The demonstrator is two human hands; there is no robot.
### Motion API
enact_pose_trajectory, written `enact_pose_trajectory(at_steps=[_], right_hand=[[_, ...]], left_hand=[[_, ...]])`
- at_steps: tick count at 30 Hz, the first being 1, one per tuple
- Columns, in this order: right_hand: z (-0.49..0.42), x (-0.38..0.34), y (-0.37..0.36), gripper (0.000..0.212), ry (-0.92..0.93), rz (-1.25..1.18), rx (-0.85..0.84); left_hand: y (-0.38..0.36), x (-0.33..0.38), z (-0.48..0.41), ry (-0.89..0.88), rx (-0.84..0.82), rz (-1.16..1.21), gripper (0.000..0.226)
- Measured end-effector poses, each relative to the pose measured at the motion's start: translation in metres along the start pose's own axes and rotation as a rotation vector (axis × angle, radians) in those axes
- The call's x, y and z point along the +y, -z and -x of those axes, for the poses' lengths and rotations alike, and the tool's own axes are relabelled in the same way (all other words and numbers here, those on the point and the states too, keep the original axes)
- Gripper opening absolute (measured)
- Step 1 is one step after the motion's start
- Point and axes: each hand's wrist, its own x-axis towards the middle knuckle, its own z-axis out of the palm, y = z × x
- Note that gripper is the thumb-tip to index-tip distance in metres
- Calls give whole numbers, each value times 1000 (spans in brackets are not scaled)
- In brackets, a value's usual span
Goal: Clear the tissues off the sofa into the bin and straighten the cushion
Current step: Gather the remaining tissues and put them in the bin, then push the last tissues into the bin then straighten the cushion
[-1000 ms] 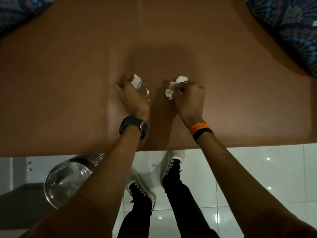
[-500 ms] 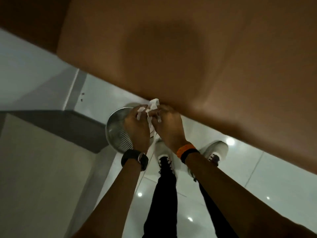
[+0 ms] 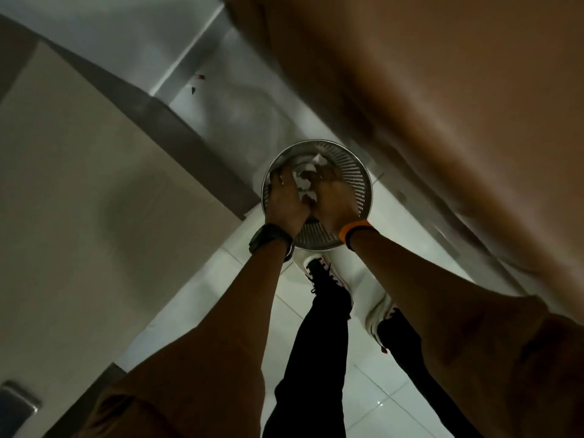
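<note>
1. Bin [image 3: 360,184]: round perforated metal, on the floor [image 3: 373,384] just beside the sofa [image 3: 458,90].
2. Both hands are over the bin mouth, left hand [image 3: 284,200] and right hand [image 3: 331,200] side by side.
3. Tissues [image 3: 303,181]: crumpled white wad between the hands, at the bin opening.
4. Fingers: curled round the tissues; exact grip blurred, cannot tell.
5. Anything deeper in the bin: hidden.

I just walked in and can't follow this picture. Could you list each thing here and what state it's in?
Round perforated metal bin: upright on the floor beside the sofa, open-topped.
Crumpled white tissues: bunched between both hands over the bin's mouth, not yet dropped.
Left hand: closed on the tissues.
Right hand: closed on the tissues.
Brown sofa: the part in view is bare.
Cushion: out of view.
</note>
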Motion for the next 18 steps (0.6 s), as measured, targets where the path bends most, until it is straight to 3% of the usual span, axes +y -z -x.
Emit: enact_pose_trajectory(at_steps=[3, 5, 9, 13, 15, 18], right_hand=[[16, -7, 11, 46, 97, 24, 154], [30, -13, 24, 41, 141, 60, 122], [50, -16, 52, 38, 87, 14, -96], [51, -15, 79, 37, 14, 112, -78], [49, -13, 90, 34, 38, 184, 23], [38, -6, 112, 35, 186, 169, 384]], left_hand=[[8, 4, 16, -154, 187, 100, 70], [24, 12, 31, -204, 217, 123, 69], [51, 25, 51, -191, 56, -65, 71], [64, 34, 61, -165, -75, -196, 75], [69, 46, 61, -207, -17, -258, 75], [77, 70, 53, -356, 190, -346, 77]])
